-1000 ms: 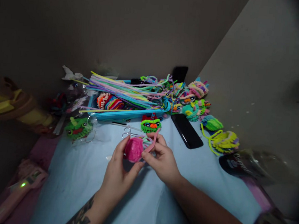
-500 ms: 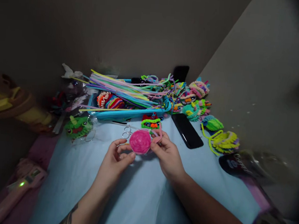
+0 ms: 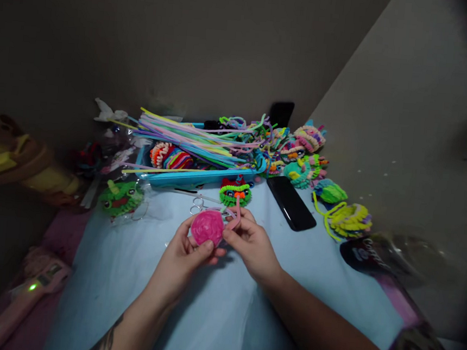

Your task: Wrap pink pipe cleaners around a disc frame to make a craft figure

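Your left hand point(image 3: 183, 252) has its grip clamped on the pink coil point(image 3: 207, 227), thumb on its lower edge, held just above the light-blue worktop point(image 3: 126, 274) in front of you. Your right hand point(image 3: 252, 244) has its grip pinched on the loose pink stem point(image 3: 236, 216) that comes off the coil's right side and sticks up. Scissors point(image 3: 200, 205) lie just behind the coil, a green-and-red fuzzy figure point(image 3: 236, 192) sits beyond them by the blue tray point(image 3: 192, 179), and a black phone point(image 3: 291, 203) lies to the right.
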`<state>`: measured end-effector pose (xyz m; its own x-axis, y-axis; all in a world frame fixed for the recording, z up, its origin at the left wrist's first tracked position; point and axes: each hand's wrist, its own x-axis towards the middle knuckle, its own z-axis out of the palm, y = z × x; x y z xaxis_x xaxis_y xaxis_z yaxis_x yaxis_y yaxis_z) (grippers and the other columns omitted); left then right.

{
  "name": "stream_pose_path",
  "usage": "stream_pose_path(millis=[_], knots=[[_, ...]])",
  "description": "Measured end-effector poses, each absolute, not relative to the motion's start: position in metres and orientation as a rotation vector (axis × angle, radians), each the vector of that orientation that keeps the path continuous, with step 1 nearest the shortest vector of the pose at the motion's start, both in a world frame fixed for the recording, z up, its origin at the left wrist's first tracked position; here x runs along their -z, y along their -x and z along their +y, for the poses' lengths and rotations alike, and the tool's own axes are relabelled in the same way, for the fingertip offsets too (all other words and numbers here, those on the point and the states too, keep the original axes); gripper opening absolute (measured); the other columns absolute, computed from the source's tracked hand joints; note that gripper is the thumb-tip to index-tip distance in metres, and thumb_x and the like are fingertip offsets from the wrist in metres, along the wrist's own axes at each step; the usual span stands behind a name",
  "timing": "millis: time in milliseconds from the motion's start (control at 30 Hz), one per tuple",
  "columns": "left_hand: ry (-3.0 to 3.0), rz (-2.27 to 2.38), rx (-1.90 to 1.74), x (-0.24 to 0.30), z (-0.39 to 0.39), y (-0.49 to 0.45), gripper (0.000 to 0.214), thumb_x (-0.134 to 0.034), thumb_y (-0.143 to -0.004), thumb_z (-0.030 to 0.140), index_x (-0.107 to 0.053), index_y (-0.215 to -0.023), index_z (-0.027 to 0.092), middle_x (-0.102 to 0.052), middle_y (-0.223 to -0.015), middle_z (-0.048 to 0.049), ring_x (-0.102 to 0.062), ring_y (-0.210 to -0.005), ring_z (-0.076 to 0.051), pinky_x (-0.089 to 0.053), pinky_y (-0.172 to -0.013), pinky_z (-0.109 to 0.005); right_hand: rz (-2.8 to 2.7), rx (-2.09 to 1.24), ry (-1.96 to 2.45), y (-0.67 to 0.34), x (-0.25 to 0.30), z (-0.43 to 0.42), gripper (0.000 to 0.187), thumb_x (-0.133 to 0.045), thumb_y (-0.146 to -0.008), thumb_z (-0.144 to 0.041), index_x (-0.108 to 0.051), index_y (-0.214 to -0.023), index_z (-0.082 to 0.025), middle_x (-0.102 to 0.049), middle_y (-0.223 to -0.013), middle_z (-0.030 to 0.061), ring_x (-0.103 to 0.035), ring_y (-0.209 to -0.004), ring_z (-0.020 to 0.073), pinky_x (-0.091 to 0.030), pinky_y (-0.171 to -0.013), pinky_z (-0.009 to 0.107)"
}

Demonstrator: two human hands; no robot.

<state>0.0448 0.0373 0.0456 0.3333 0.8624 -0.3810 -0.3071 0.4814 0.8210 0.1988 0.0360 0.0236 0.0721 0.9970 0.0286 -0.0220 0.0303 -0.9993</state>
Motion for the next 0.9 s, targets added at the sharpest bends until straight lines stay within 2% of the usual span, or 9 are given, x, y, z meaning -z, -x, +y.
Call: stream_pose_path(millis=[133,300,367,433,533,733,900], knots=[[-0.745,0.948,-0.918,-0.044,0.039,-0.046,0.069,-0.08,-0.063,0.025,-0.044,-0.121,0.017,-0.068,-0.095,-0.006,-0.066,-0.059,-0.012,-0.053,-0.058,-0.022,-1.159,-1.168,1.195,-0.199,-0.024,0.036,0.012,-0.068,-0.075,-0.033,-0.069,-0.075,-0.021,-0.05,-0.11,0.0056,-0.052,-0.111,0.0216,-0.044,-0.093,0.034],[-0.712,1.036,-0.956,-0.045,0.042,-0.043,0.068,-0.081,-0.062,0.027,-0.047,-0.119,0.014,-0.069,-0.079,-0.0033,-0.065,-0.056,-0.011,-0.052,-0.057,-0.02,-1.159,-1.118,1.212,-0.205,-0.024,0.041,0.013,-0.068,-0.074,-0.034,-0.067,-0.074,-0.021,-0.053,-0.107,0.0054,-0.051,-0.111,0.0217,-0.044,-0.089,0.033],[-0.683,1.057,-0.969,-0.045,0.043,-0.042,0.069,-0.082,-0.06,0.028,-0.047,-0.119,0.015,-0.069,-0.076,-0.0018,-0.065,-0.056,-0.011,-0.051,-0.057,-0.02,-1.125,-1.028,1.227,-0.21,-0.023,0.044,0.011,-0.066,-0.075,-0.031,-0.062,-0.074,-0.021,-0.056,-0.097,0.0041,-0.056,-0.098,0.0193,-0.046,-0.081,0.031],[-0.672,1.05,-0.973,-0.045,0.043,-0.041,0.069,-0.082,-0.06,0.028,-0.047,-0.119,0.016,-0.069,-0.077,-0.0009,-0.065,-0.056,-0.011,-0.051,-0.058,-0.02,-1.127,-0.902,1.274,-0.215,-0.022,0.046,0.008,-0.063,-0.076,-0.025,-0.06,-0.083,-0.022,-0.058,-0.088,0.0022,-0.057,-0.086,0.0168,-0.046,-0.074,0.029],[-0.678,1.029,-0.966,-0.046,0.042,-0.042,0.068,-0.082,-0.061,0.028,-0.048,-0.118,0.016,-0.069,-0.078,-0.0011,-0.065,-0.056,-0.011,-0.051,-0.058,-0.02,-1.268,-0.655,1.373,-0.221,-0.023,0.045,0.019,-0.056,-0.077,-0.016,-0.06,-0.095,-0.023,-0.058,-0.082,0.0009,-0.056,-0.076,0.015,-0.046,-0.069,0.029],[-0.661,1.033,-0.971,-0.047,0.043,-0.042,0.067,-0.082,-0.059,0.028,-0.05,-0.117,0.016,-0.069,-0.079,-0.0011,-0.066,-0.059,-0.012,-0.051,-0.06,-0.021,-1.389,-0.263,1.403,-0.222,-0.022,0.039,0.016,-0.058,-0.078,-0.017,-0.059,-0.092,-0.026,-0.061,-0.075,-0.0003,-0.058,-0.068,0.0152,-0.048,-0.067,0.031],[-0.675,1.017,-0.936,-0.047,0.042,-0.041,0.065,-0.082,-0.06,0.028,-0.05,-0.115,0.016,-0.07,-0.078,-0.0018,-0.065,-0.057,-0.011,-0.051,-0.059,-0.02,-1.605,-0.107,1.304,-0.222,-0.021,0.038,0.022,-0.055,-0.08,-0.01,-0.063,-0.092,-0.027,-0.066,-0.083,0.0027,-0.061,-0.078,0.0178,-0.05,-0.072,0.034]])
